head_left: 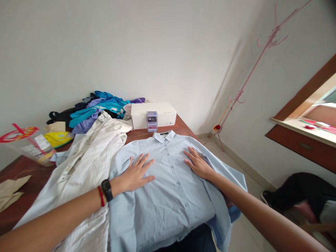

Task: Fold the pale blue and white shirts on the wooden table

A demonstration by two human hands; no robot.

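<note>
A light blue button-up shirt [168, 196] lies front side up on the table, its collar pointing away from me and its lower hem near my body. My left hand [135, 174] rests flat on the left half of its chest, fingers spread. On the other side of the button row, my right hand [198, 163] lies on the cloth with its fingers stretched out. Both sleeves run down along the sides, and the right one hangs past the table edge. Small creases show across the front. A white striped garment [91, 168] lies against the shirt's left side.
Behind the collar stands a white box [165, 112]. A pile of blue, purple and black clothes [105, 105] sits at the back left, near a yellow packet [57, 139] and a clear cup [39, 154]. A pink coat rack [248, 78] leans into view beyond the table's right edge.
</note>
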